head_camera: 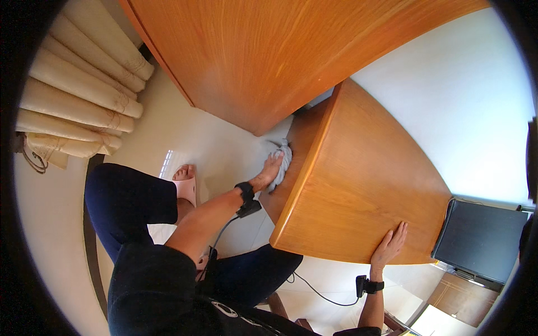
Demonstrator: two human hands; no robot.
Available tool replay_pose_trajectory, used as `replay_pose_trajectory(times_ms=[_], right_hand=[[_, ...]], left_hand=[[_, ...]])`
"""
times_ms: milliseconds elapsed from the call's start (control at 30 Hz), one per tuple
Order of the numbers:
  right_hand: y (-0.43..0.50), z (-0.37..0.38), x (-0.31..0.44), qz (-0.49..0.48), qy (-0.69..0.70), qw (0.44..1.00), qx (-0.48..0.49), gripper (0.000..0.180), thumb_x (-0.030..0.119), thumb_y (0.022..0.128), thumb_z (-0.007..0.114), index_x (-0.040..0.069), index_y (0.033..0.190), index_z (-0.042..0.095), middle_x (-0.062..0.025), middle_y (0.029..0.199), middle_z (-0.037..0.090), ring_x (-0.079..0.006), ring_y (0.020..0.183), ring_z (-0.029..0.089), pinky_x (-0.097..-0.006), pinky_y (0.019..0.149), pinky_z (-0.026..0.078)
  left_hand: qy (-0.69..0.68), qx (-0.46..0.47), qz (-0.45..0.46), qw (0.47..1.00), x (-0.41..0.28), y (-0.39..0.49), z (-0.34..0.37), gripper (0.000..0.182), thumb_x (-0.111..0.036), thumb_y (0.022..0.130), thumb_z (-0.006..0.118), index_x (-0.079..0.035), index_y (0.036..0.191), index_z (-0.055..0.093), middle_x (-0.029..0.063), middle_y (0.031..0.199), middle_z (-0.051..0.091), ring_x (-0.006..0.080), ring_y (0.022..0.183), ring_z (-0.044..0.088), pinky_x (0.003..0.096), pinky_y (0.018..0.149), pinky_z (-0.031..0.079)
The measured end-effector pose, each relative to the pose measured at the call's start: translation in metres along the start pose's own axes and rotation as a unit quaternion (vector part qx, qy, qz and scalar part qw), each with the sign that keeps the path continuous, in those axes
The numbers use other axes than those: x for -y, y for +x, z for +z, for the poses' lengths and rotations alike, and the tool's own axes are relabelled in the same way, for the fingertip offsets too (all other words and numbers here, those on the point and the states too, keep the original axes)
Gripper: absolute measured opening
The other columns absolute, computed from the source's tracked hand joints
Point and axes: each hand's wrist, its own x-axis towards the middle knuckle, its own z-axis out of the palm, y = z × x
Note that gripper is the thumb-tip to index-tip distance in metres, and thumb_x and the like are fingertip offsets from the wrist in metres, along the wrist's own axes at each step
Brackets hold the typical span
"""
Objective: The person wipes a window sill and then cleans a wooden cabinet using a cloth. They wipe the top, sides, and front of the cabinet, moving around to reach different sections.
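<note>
My left hand [271, 170] presses a bunched grey cloth [283, 161] against the lower front face of a wooden cabinet [361, 176], near the floor. Some of the cloth sticks out past the fingers. On the cabinet's top surface, near the edge closest to me, my right hand [389, 244] rests flat with its palm down and holds nothing. Each wrist wears a black strap with a small device and a cable.
A larger wooden panel [252, 59] stands beside the cabinet, with a narrow gap between. Cream curtains [84, 84] hang at the left above the pale tiled floor [227, 143]. A dark square-faced object [479, 239] adjoins the cabinet's right end. Wooden chair parts [277, 305] show below.
</note>
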Motion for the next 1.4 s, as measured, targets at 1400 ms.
replay_pose_trajectory(times_ms=[1400], right_hand=[[0.002, 0.005, -0.004, -0.002, 0.003, 1.000, -0.014, 0.054, 0.038, 0.106, 0.037, 0.010, 0.152, 0.038, -0.0100, 0.161, 0.033, -0.0310, 0.148, 0.028, -0.0489, 0.118, 0.019]], left_hand=[[0.035, 0.018, 0.173, 0.984, -0.061, 0.024, -0.003, 0.067, -0.049, 0.107, 0.027, -0.004, 0.156, 0.026, 0.0141, 0.165, 0.019, 0.0292, 0.153, 0.009, 0.0393, 0.124, 0.006]])
